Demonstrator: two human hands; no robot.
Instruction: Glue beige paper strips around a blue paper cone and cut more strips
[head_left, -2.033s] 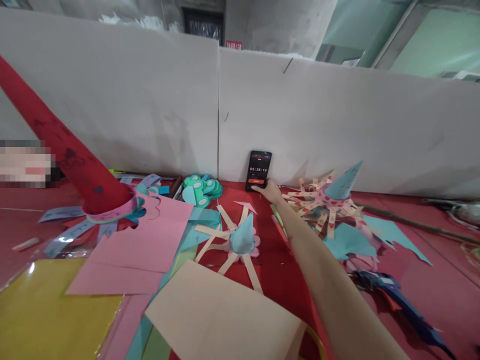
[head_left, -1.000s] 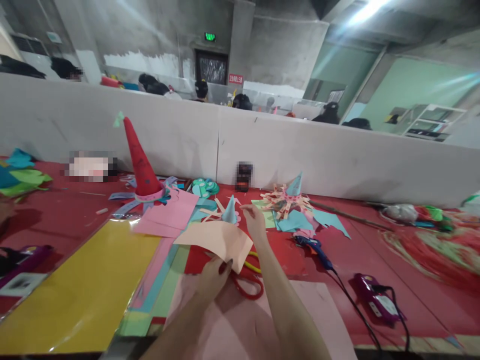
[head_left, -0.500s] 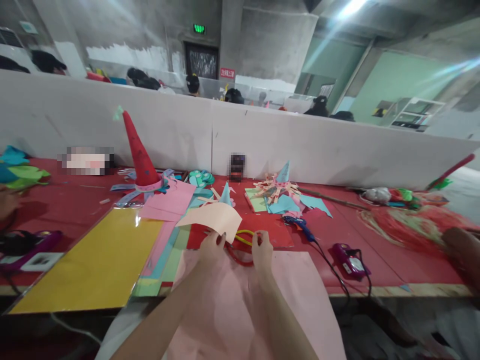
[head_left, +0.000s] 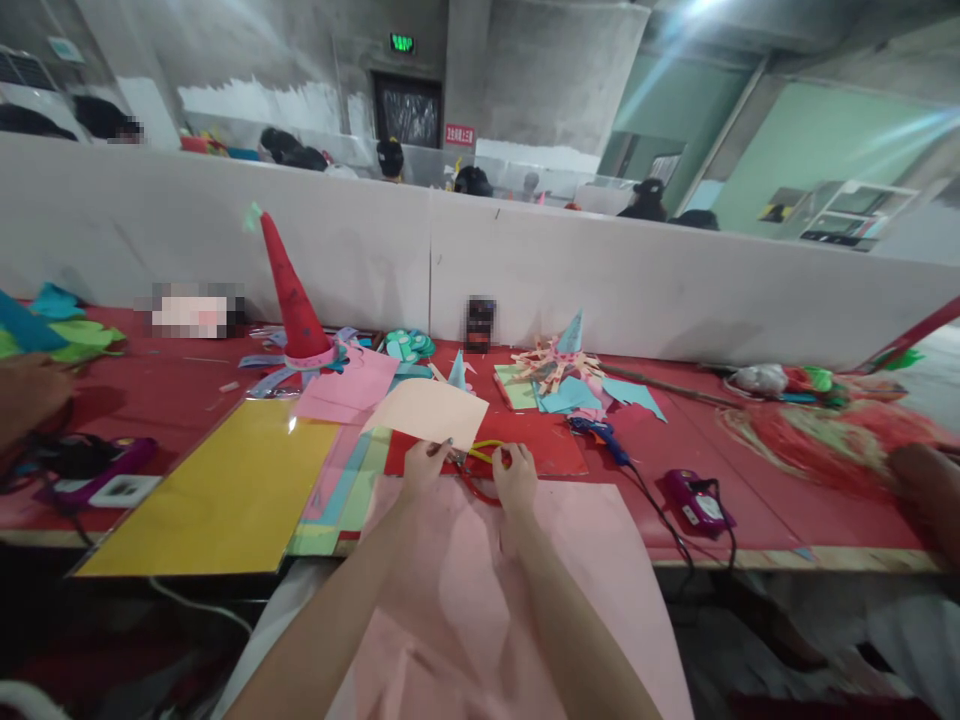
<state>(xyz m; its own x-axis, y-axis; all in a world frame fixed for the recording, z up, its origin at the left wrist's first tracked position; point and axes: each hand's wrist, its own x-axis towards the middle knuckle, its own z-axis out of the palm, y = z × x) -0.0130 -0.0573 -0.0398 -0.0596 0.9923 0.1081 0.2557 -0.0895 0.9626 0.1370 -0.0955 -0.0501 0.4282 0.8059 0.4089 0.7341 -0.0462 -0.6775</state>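
My left hand [head_left: 424,466] pinches the lower edge of a cream sheet of paper [head_left: 427,410] above the table. In my right hand [head_left: 514,478] are scissors [head_left: 480,488] with one yellow and one red handle loop. Their blades point left, close to my left fingers and the paper's lower edge; whether they are apart is too small to tell. A large pink sheet [head_left: 577,570] spreads from the table edge over my lap, under both forearms. Just behind the cream sheet stands a small blue paper cone [head_left: 457,372], its base hidden.
A red cone hat [head_left: 289,290] and a yellow sheet [head_left: 217,490] lie to the left. Rightward are a fringed blue cone [head_left: 571,335], a blue glue gun [head_left: 611,440] with a cord, a purple power box [head_left: 697,502] and red-white strands [head_left: 817,435]. Other people's hands show at both sides.
The view has tilted down and shifted slightly left. The cream sheet has turned a little and looks flatter, and the scissors' blades now show beside my left fingers.
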